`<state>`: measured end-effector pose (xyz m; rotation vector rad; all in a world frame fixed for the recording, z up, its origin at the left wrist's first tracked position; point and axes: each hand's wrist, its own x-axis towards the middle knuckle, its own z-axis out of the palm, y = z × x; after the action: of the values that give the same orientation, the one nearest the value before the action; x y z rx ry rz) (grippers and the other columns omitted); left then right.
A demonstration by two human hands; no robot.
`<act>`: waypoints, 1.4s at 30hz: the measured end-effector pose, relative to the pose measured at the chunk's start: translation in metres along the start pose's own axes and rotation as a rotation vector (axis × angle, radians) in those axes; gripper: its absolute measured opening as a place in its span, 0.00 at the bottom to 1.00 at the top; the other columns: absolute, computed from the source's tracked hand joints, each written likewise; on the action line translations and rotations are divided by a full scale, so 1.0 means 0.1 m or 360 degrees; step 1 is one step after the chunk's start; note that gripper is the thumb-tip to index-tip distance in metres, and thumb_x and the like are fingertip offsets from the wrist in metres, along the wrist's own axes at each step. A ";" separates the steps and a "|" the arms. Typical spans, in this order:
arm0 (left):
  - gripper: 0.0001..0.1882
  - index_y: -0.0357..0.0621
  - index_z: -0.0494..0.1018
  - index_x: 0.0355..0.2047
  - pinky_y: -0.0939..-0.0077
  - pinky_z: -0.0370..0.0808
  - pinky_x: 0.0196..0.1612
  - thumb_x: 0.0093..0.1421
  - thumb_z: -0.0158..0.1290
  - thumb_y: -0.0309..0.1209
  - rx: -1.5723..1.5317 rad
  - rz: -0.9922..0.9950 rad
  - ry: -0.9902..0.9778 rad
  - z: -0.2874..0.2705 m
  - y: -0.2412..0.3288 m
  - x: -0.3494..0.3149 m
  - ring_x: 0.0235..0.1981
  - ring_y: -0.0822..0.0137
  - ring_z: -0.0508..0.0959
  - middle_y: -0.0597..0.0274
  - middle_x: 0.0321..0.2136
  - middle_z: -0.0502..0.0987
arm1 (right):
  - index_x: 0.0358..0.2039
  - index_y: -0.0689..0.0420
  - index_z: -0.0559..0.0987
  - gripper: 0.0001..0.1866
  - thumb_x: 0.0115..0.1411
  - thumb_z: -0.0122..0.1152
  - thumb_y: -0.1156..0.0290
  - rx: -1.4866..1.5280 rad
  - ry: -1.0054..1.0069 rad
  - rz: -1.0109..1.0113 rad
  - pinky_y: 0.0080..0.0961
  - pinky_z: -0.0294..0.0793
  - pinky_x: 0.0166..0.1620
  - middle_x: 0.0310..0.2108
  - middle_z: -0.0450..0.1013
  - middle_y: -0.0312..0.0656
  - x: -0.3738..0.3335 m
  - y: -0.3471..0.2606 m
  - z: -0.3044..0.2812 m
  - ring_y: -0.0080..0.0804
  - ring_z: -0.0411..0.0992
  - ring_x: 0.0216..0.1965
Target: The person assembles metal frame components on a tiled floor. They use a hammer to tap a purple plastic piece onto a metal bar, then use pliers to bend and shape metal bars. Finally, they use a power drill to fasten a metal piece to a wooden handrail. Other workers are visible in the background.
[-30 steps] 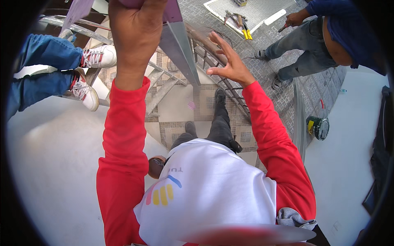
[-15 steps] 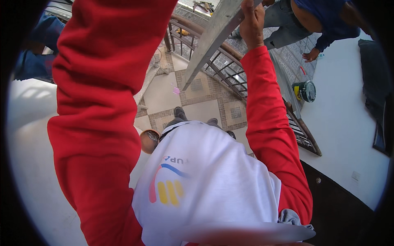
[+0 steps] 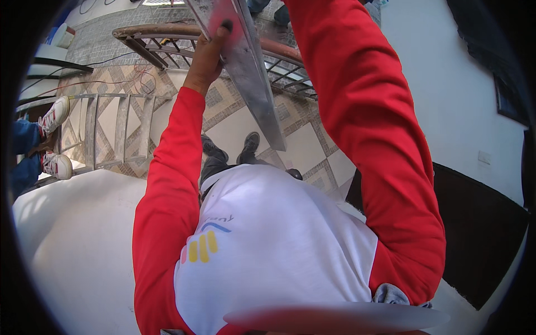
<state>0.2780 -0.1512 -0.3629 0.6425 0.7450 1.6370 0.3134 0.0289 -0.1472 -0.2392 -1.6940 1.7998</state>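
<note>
A long grey metal beam (image 3: 254, 84) slants down from the top edge, its lower end hanging above the tiled floor near my shoes. My left hand (image 3: 207, 62) is closed around the beam's left edge, thumb lying on its face. Just by the thumb, a dark round spot with a reddish smear marks the metal. My right arm in its red sleeve (image 3: 368, 89) stretches up past the top edge, so that hand is out of sight.
Behind the beam runs a brown railing (image 3: 173, 30) with thin bars. At left lies a ladder-like metal frame (image 3: 121, 128), beside a person's sneakers (image 3: 56, 117). Cables (image 3: 106, 84) trail over the tiles. A white wall (image 3: 430, 67) with a black lower panel (image 3: 480, 223) stands at right.
My left hand has come down into view onto the beam; my right hand, earlier gripping it, has gone up out of view. The view has shifted, and the bucket at right no longer shows.
</note>
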 end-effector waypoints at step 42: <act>0.26 0.33 0.70 0.53 0.56 0.73 0.59 0.69 0.57 0.45 0.0203 -0.0656 0.0633 -0.55 -1.02 0.76 0.51 0.61 0.77 0.54 0.48 0.76 | 0.63 0.67 0.69 0.54 0.42 0.82 0.48 -0.1376 0.0184 0.1534 0.36 0.67 0.62 0.58 0.70 0.57 -4.32 0.44 -1.48 0.50 0.70 0.59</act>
<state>0.2878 -0.0703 -0.4747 0.2244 1.1926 1.3502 0.7138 -0.0894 -0.3377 -1.7207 -2.3780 1.3862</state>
